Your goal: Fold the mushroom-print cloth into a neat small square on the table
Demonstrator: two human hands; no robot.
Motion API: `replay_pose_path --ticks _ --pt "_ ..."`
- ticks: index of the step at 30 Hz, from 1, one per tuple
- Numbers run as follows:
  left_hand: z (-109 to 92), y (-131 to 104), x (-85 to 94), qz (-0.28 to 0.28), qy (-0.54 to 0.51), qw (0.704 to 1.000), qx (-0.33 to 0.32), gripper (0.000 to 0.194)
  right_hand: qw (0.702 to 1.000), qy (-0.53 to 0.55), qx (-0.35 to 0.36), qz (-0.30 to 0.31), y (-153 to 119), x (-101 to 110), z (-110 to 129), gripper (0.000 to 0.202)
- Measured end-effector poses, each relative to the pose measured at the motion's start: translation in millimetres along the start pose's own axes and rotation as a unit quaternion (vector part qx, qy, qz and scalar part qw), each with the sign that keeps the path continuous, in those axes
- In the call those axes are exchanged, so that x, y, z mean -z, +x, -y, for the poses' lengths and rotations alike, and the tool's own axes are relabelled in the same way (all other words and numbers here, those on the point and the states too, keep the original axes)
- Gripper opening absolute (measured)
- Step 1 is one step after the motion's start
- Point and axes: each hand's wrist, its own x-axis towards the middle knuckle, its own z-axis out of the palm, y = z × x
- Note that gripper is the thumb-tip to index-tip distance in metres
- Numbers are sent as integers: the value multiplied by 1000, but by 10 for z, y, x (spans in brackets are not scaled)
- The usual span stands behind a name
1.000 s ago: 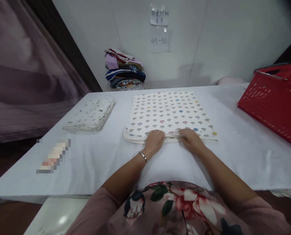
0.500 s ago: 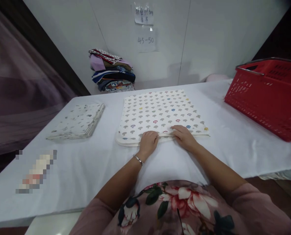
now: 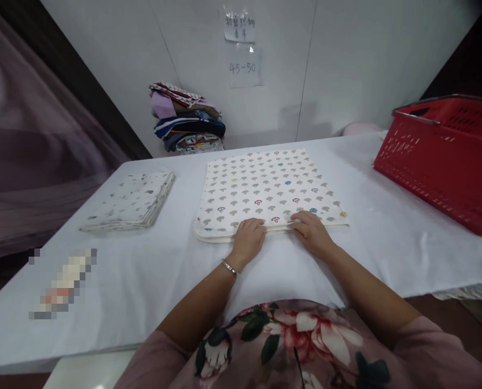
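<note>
A folded white cloth (image 3: pixel 265 186) with grey and coloured mushroom prints lies flat in the middle of the table. My left hand (image 3: pixel 249 240), with a bracelet at the wrist, is closed on its near edge, left of the middle. To the right, my right hand (image 3: pixel 310 232) has its fingers closed on the same edge, thumb side inward. The cloth's layers show at the near left corner, which is rounded. On the left lies a second folded cloth (image 3: pixel 127 200) with a small grey print, touched by neither hand.
A red basket (image 3: pixel 443 162) stands at the right on the white-covered table (image 3: pixel 163 292). Behind the table's far edge is a pile of clothes (image 3: pixel 188 119). A pixelated item (image 3: pixel 65 283) lies at the left front. Paper signs (image 3: pixel 243 67) hang on the wall.
Both hands remain at the near edge. My right hand has shifted slightly right and down along it, and the near edge between the hands lies a little flatter.
</note>
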Motion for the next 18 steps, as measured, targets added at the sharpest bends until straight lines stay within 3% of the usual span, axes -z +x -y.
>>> replay_pose_path --ticks 10,18 --pt "-2 -6 18 -3 18 999 -36 12 999 -8 -2 40 -12 -32 -7 19" --pt "-6 -4 36 29 28 999 -33 19 996 -25 -19 81 -35 -65 -29 21"
